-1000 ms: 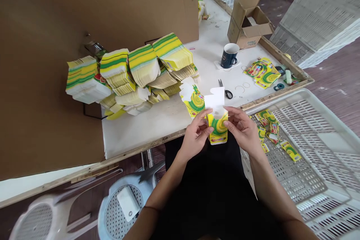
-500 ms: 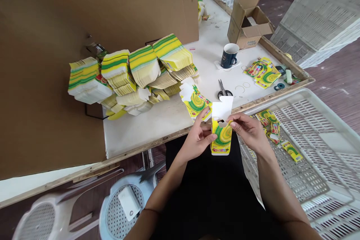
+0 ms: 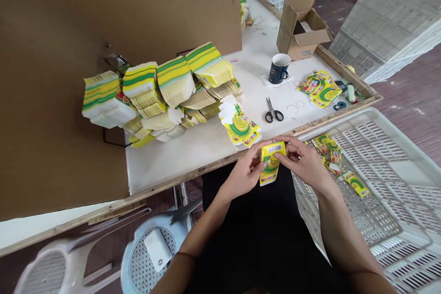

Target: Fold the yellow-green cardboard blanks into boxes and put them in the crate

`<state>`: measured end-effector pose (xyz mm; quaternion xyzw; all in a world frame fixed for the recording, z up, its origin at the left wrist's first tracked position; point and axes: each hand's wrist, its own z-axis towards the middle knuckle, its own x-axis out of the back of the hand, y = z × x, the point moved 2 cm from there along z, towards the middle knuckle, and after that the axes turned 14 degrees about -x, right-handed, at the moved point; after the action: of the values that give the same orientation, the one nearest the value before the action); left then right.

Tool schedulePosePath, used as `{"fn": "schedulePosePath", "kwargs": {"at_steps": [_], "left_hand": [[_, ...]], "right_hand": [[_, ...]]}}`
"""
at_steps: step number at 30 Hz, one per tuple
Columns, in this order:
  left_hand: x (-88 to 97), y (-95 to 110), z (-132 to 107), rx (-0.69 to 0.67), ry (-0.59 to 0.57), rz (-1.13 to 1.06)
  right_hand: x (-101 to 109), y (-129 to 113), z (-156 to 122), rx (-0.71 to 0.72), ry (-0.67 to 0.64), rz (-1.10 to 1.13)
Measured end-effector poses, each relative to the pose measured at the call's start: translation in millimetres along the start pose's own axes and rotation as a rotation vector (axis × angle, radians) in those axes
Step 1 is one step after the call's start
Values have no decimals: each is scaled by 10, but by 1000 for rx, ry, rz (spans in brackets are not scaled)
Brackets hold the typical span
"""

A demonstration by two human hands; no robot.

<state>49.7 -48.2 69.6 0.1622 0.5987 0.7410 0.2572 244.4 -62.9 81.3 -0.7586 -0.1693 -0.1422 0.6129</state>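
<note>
Both hands, left hand (image 3: 245, 172) & right hand (image 3: 303, 160), grip small carton (image 3: 271, 161) at frame centre, top flap pressed shut; looks like closing step, needs firm tuck.

Bright, even daylight, soft shadows only; the white worktop (image 3: 206, 147) glares mildly. Centre is sharp, while wide-lens distortion bends the edges and the lower left corner looks smeared

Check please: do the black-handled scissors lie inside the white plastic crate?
No, the black-handled scissors lie on the white table, left of the white plastic crate.
</note>
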Motion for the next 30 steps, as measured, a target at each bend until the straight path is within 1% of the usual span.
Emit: {"fn": "schedulePosePath", "kwargs": {"at_steps": [2, 4, 11, 14, 17, 20, 22, 25, 27, 28, 29, 30], "left_hand": [[-16, 4, -2, 4, -5, -35], [-25, 1, -2, 14, 14, -67], [-36, 5, 23, 16, 104, -124], [-37, 3, 30, 11, 148, -154], [-60, -4, 32, -10, 163, -166], [-111, -4, 38, -26, 167, -163], [-153, 11, 49, -50, 182, -161], [-199, 57, 70, -115, 200, -115], [-199, 82, 82, -136, 169, -56], [-177, 89, 86, -149, 158, -3], [-137, 92, 90, -172, 168, 78], [-78, 89, 93, -205, 203, 188]], "right_hand": [[-35, 2, 17, 7, 65, -82], [-67, 0, 27, 20, 104, -125], [-94, -30, 13, 41, 144, -170], [-68, 0, 11, 91, 175, -93], [-37, 50, 17, 124, 211, 85], [-42, 78, 22, 107, 181, 309], [-67, 62, 10, 102, 174, 409], [-93, 10, -43, 111, 198, 459], [-46, -2, -92, 114, 222, 432], [15, 9, -115, 108, 264, 406], [103, 33, -137, 99, 347, 375], [213, 66, -158, 94, 484, 336]]}}
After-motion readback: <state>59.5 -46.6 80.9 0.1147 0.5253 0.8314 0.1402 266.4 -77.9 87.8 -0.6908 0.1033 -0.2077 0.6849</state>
